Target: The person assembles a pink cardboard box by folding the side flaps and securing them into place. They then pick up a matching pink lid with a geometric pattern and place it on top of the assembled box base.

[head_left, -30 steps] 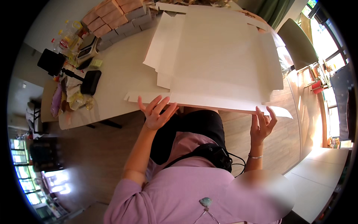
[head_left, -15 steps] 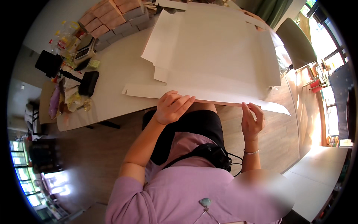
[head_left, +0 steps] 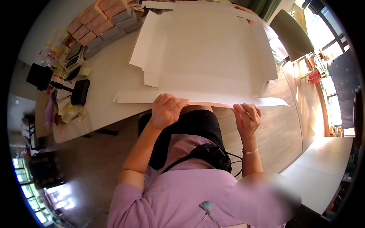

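A large flat sheet of white cardboard (head_left: 205, 53) is lying on the pale table (head_left: 102, 91), its near flap (head_left: 197, 98) jutting over the table's edge toward the person. The left hand (head_left: 166, 110) is curling over that flap's near edge, fingers on top, gripping it. The right hand (head_left: 247, 118) is pinching the same edge further right. 2 rows of small boxes (head_left: 102, 19) are sitting at the far left.
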### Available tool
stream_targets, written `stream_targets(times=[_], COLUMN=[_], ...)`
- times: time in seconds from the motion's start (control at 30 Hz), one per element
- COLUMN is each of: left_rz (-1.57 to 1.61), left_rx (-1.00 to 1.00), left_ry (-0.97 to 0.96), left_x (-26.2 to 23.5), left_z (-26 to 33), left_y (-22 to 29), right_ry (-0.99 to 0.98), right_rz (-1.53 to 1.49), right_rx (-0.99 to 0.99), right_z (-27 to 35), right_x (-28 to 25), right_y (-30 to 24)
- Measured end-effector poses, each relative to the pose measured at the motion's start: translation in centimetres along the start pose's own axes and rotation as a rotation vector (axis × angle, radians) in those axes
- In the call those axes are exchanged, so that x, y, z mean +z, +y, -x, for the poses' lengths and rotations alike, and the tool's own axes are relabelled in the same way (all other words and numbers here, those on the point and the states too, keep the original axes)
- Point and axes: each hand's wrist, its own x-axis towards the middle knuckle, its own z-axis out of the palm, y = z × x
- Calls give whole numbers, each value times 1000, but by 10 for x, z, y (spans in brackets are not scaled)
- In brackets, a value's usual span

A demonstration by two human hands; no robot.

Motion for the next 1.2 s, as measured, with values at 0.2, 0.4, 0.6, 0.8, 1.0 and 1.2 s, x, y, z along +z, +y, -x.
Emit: stream_targets(times=[0.2, 0.4, 0.6, 0.8, 1.0, 1.2], left_rz=[91, 208, 309, 225, 238, 70], left_rx=[-34, -263, -734, -829, -827, -604], left_ry=[-74, -214, -457, -635, -484, -333], left_x=[-6, -6, 7, 32, 33, 35], left_z=[-29, -59, -83, -81, -72, -62], left_y=[-9, -22, -38, -63, -54, -52], right_ry=[-43, -153, -208, -272, -374, -329], right_rz=[0, -40, 77, -19, -142, -95], right_rx=[28, 91, 80, 155, 305, 157], right_z=[-19, -49, -73, -73, -71, -69], right_x=[-4, -5, 10, 53, 59, 59], right_y=[-2, 0, 10, 30, 33, 36])
